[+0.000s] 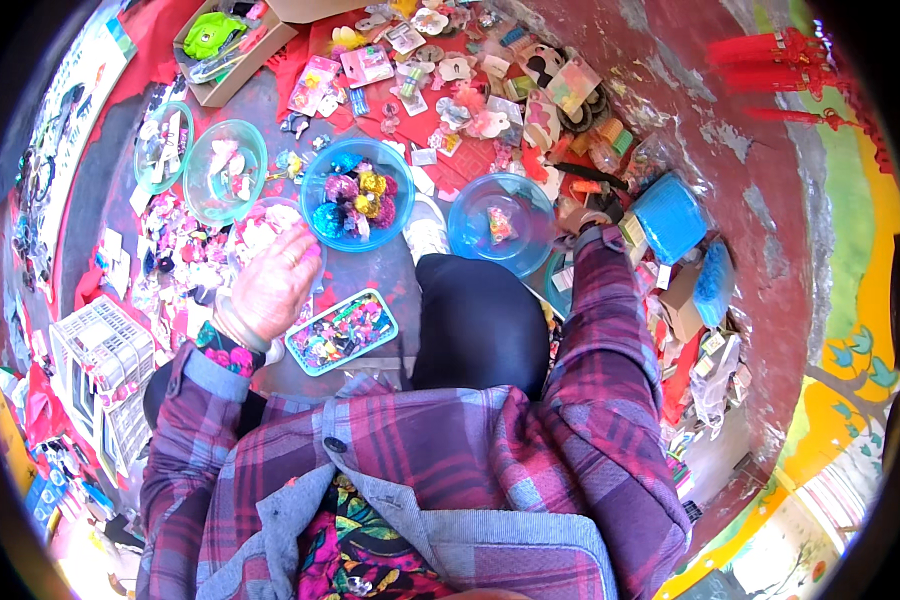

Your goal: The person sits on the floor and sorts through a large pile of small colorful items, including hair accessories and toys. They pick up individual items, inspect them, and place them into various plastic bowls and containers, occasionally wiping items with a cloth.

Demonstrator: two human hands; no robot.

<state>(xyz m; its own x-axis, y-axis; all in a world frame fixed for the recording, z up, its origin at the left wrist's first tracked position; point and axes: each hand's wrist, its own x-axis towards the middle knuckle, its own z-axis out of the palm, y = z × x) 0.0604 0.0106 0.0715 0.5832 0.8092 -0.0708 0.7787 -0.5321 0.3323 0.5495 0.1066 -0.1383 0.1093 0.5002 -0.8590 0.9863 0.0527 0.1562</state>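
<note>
My left hand [273,285] is over a clear bowl [322,272] of pink and white pieces. Its fingers are stretched out and nothing shows in them. My right hand [582,217] reaches to the right side of a blue translucent bowl [460,235], which holds a small pink and orange piece [501,225]. The fingers of that hand are too small and partly hidden to read. Between my hands, a blue bowl [310,225] contains shiny blue, pink and gold bows [371,195]. Below it lies a shallow tray [391,340] of small colourful pieces.
Two green-tinted bowls, one nearer [192,190] and one farther [140,165], stand at the left. Carded hair accessories [460,110] cover the red cloth ahead. A cardboard box [210,92], a white basket [100,340] and a blue basket [673,215] surround the area.
</note>
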